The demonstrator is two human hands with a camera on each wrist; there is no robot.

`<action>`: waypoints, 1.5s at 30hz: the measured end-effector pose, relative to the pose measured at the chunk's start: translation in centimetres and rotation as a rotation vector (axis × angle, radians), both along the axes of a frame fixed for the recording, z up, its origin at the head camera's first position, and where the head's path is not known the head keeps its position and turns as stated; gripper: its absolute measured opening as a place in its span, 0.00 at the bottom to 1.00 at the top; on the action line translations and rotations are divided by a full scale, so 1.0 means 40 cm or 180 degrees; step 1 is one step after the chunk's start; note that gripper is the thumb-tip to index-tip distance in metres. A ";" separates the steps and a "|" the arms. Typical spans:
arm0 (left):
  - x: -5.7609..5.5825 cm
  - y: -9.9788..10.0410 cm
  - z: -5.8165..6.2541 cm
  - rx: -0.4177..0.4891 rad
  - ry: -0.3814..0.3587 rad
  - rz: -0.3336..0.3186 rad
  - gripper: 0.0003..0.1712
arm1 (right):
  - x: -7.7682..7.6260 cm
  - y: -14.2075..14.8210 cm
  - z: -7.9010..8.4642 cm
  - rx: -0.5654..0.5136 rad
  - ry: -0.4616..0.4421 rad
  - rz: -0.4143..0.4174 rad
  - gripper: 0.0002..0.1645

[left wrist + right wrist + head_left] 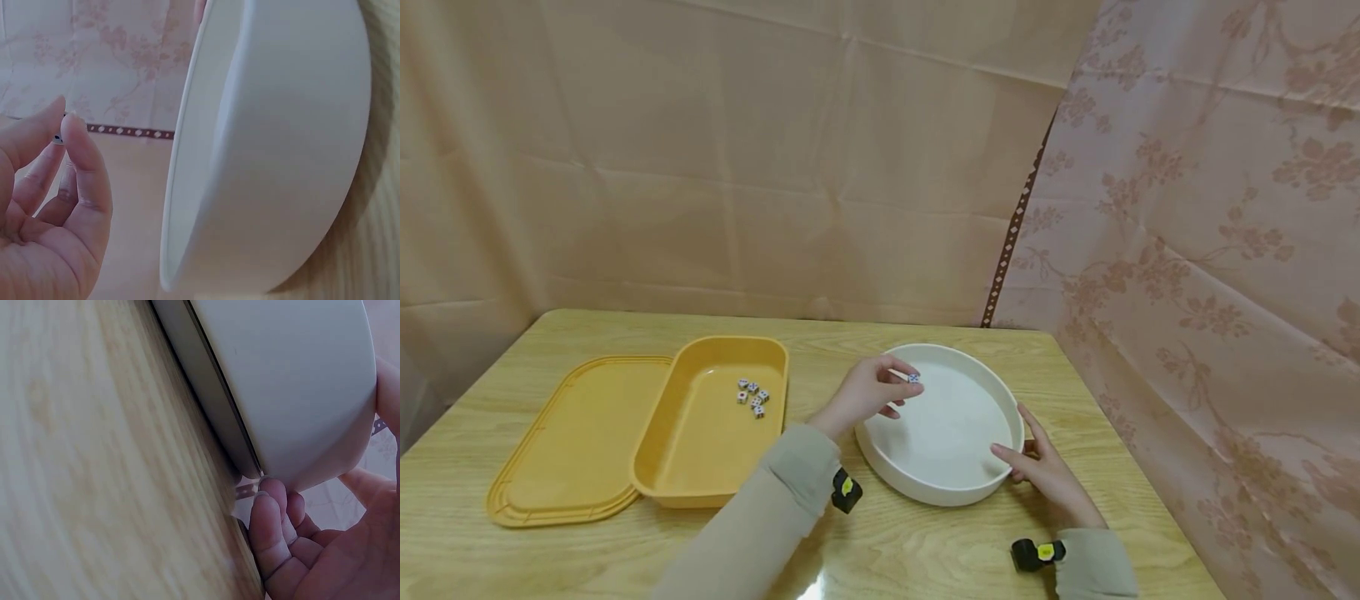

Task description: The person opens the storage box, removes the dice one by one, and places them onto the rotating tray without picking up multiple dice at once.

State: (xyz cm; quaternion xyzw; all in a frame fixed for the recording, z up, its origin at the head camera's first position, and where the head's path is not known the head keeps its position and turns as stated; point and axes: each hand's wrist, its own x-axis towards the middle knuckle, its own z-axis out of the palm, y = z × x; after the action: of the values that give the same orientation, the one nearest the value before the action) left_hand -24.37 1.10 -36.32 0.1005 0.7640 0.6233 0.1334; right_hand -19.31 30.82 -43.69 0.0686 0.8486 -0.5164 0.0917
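My left hand [867, 390] pinches a single white die [913, 378] between thumb and fingertips, over the left part of a round white tray [951, 429]. In the left wrist view only a sliver of the die [58, 139] shows between the fingertips, beside the tray's tall side wall [287, 144]. My right hand [1051, 473] holds the tray's right edge, thumb over the rim and fingers on the outside. The right wrist view has those fingers [269, 522] curled at the lower edge of the wall, near a dark seam.
Left of the tray, a yellow rectangular box [688, 450] holds several white dice [752, 395] grouped toward its right side. A flat yellow lid [580, 433] lies against the box's left side on the wooden table [917, 550]. Beige and floral curtains [1187, 250] hang behind and at right.
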 end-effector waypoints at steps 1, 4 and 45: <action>0.004 0.006 -0.003 -0.0002 0.0021 -0.0032 0.16 | 0.000 0.000 0.000 -0.0005 -0.0005 -0.0004 0.57; 0.015 0.025 -0.009 0.0031 0.0057 -0.0129 0.16 | 0.002 -0.001 0.000 -0.0034 -0.0013 -0.0018 0.57; 0.073 0.132 -0.108 -0.0600 -0.0021 -0.0483 0.08 | 0.000 -0.002 0.001 -0.0096 0.0058 0.0102 0.57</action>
State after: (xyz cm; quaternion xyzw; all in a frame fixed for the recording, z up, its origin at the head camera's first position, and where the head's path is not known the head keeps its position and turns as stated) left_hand -21.44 6.37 -40.63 0.1430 0.8089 0.5372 0.1916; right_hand -19.31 30.73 -43.65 0.0489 0.8425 -0.5282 0.0933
